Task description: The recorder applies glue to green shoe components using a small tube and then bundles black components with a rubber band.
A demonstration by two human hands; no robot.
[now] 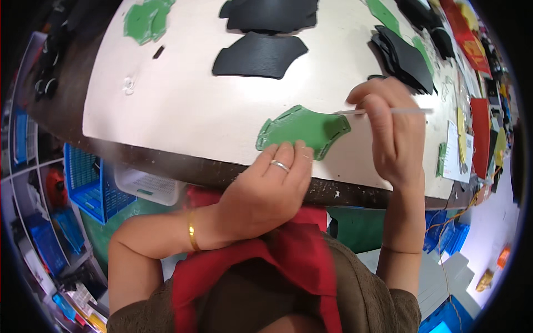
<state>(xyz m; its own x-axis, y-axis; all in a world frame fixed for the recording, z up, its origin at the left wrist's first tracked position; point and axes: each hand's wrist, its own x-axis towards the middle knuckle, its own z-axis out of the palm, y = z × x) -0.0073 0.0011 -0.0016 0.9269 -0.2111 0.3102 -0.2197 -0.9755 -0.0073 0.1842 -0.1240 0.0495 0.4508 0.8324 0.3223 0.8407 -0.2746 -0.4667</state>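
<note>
A green template (311,129) with slots along its edges lies on the white tabletop near its front edge. Dark material shows through the slots; whether a black piece lies beneath I cannot tell. The fingers of my left hand (272,180) rest flat on the template's near edge, pressing it down, with the thumb hidden. My right hand (391,127) is closed around a thin pale pen (411,111). Its tip is at the template's upper right corner, touching or just above it. The right hand is slightly blurred.
Black leather-like pieces (258,55) lie farther back, with another black stack (402,58) at the right. Another green template (147,22) sits far left near a small dark scrap (159,53). Papers (458,152) lie at the right edge. Below left are a blue crate (83,177) and a white basket (147,186).
</note>
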